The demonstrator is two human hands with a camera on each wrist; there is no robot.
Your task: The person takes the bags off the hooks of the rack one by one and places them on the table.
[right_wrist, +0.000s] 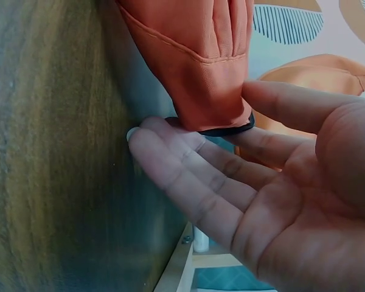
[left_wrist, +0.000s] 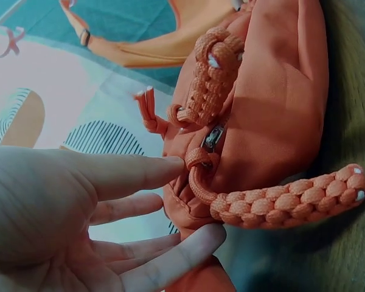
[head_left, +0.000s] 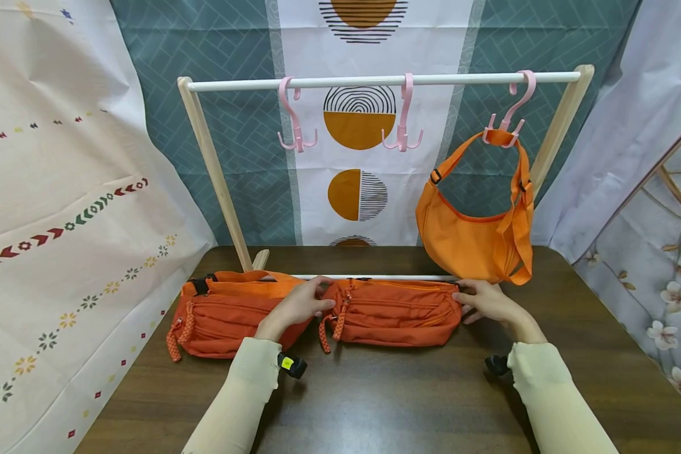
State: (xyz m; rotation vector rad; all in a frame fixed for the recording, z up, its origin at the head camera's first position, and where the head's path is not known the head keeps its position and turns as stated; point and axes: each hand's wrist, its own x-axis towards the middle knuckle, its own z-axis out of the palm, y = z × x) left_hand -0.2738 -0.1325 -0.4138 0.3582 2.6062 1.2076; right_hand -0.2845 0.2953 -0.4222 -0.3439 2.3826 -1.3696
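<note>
Head view forward and down over the table (head_left: 386, 403), wrist views close and sideways, sharing one red-orange bag (head_left: 397, 315)

The left arm (head_left: 232, 394) and right arm (head_left: 556, 397) reach forward. The left hand (head_left: 299, 307) has its thumb (left_wrist: 131, 174) parted from loosely extended fingers (left_wrist: 164, 263); the right hand (head_left: 492, 304) (palm facing its wrist camera) likewise.

The near tabletop (head_left: 391, 410) gives room to pass before the middle pouch (head_left: 400, 321); leftward, the second pouch (head_left: 221, 325) stands in the way; the hanging orange bag (head_left: 468, 246) obstructs the right part of the rack (head_left: 346, 82); space lies open between the left hook (head_left: 298, 135) and middle hook (head_left: 401, 132).
</note>
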